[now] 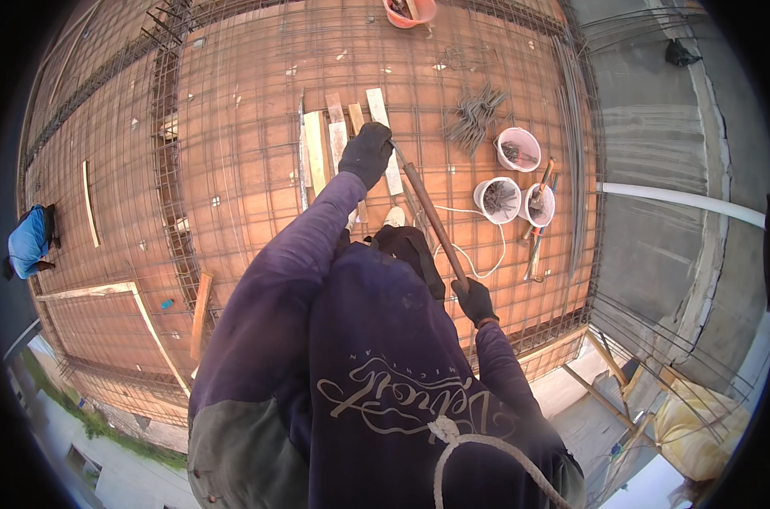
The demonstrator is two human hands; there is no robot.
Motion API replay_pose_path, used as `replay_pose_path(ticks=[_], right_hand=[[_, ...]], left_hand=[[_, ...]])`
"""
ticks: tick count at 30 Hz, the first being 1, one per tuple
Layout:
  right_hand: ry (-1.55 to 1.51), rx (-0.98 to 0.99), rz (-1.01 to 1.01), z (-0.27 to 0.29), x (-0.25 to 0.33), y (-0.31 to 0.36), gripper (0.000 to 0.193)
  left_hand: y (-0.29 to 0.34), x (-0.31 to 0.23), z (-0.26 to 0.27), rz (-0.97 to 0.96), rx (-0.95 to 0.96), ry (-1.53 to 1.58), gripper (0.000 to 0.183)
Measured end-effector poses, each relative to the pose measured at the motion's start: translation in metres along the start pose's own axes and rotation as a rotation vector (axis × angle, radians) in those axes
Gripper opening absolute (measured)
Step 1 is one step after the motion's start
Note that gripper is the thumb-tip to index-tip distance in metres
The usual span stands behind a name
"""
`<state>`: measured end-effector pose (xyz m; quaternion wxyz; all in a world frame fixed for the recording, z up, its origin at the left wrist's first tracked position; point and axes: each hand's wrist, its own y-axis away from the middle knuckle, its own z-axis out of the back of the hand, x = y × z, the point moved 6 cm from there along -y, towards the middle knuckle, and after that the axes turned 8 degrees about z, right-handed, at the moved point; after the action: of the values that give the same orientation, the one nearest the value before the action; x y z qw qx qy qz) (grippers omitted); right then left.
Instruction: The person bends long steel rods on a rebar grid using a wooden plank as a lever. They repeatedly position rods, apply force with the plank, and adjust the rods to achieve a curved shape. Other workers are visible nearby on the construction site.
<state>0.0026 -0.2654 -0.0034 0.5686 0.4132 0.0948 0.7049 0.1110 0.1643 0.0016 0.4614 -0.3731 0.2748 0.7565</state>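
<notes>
You're standing on a rebar mesh (258, 85): thin dark steel bars in a tight grid w/ reddish-brown formwork panels showing underneath. Texture is ribbed and rusty, squares bending toward the rim of the view.

Your left hand (366, 153), in a dark fabric glove, is wrapped closed round the far upper end of a long rod (432, 219). Your right hand (475, 300), also dark-gloved, is clenched on the near lower end. The rod runs diagonal between both fists, upper-left to lower-right, just above the mesh, crossing in front of your torso. It's straight, round, slim, reddish-brown along the middle, looks like metal or wood, can't tell which. The tip past the left glove is hidden.

Under the left hand lie several pale wood planks (338, 140), flat, rough-sawn, side by side on the mesh. To the right, three white plastic buckets (518, 148) stand close together, round, holding dark metal bits. A bundle of bent grey rebar pieces (474, 114) lies just beyond them. A white cord (478, 254) loops across the mesh near the rod. An orange tub (409, 12) sits at the top edge. Far left, another person in a blue top (29, 242) crouches on the mesh, well apart from you.
</notes>
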Motion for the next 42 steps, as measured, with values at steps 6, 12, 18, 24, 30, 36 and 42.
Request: replay_pose_path(ticks=[6, 12, 18, 24, 30, 36, 42], right_hand=[[-0.062, -0.031, 0.006, -0.004, 0.012, -0.023, 0.054], [-0.117, 0.004, -0.017, -0.024, 0.017, -0.047, 0.05], [-0.157, 0.014, 0.079, -0.049, 0.025, -0.078, 0.061], [-0.051, -0.026, 0.061, -0.074, 0.008, -0.11, 0.05], [0.015, -0.112, 0.229, -0.084, 0.0, -0.131, 0.027], [0.005, -0.113, 0.224, -0.072, 0.015, -0.134, 0.029], [0.116, -0.148, 0.121, -0.025, 0.009, -0.096, 0.035]], left_hand=[[0.012, -0.006, -0.02, 0.008, 0.078, 0.004, 0.026], [0.01, -0.003, -0.004, 0.027, 0.045, -0.055, 0.024], [0.007, 0.009, 0.016, 0.031, 0.017, -0.072, 0.029], [0.01, 0.015, 0.022, 0.069, 0.019, -0.063, 0.027], [0.008, 0.016, 0.023, 0.038, -0.026, -0.097, 0.03], [0.006, 0.023, 0.036, 0.114, -0.004, -0.133, 0.03], [0.014, 0.008, 0.019, 0.108, 0.019, -0.114, 0.029]])
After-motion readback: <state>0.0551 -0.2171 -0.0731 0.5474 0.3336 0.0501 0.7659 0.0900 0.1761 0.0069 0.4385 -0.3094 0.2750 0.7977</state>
